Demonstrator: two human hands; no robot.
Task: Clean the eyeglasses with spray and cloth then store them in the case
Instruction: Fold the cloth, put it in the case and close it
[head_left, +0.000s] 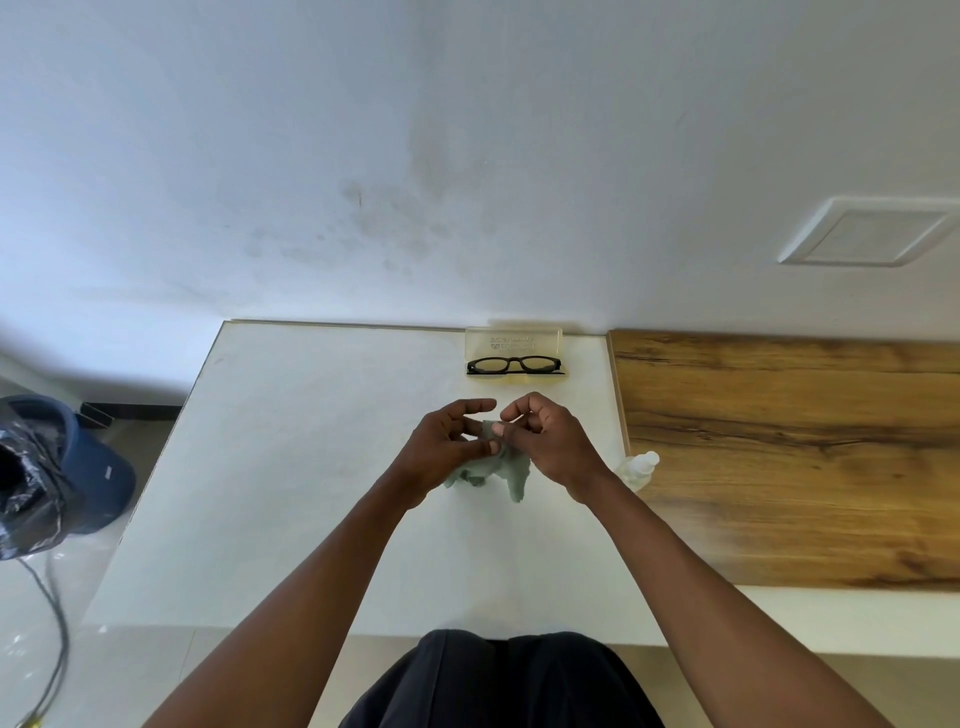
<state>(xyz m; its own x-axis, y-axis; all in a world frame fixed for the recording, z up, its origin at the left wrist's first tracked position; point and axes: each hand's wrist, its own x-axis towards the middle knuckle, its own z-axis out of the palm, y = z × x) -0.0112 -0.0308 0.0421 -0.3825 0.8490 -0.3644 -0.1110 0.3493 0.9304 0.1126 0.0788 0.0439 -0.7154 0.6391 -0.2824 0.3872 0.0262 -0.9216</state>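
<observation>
Black-framed eyeglasses (514, 365) lie in the open clear case (514, 339), whose lid stands upright against the wall at the back of the white table (291, 467). A pale grey-green cloth (511, 470) hangs crumpled between both hands over the table's middle. My left hand (447, 447) pinches its left part, with the fingers partly spread. My right hand (545, 441) pinches its upper edge with thumb and forefinger. A small clear spray bottle (638, 467) stands just right of my right wrist, partly hidden by it.
A wood-grain board (789, 457) adjoins the white table on the right. On the floor to the left stands a blue bin with a black bag (47, 467), and a cable (52, 623) trails below it. The wall rises right behind the case.
</observation>
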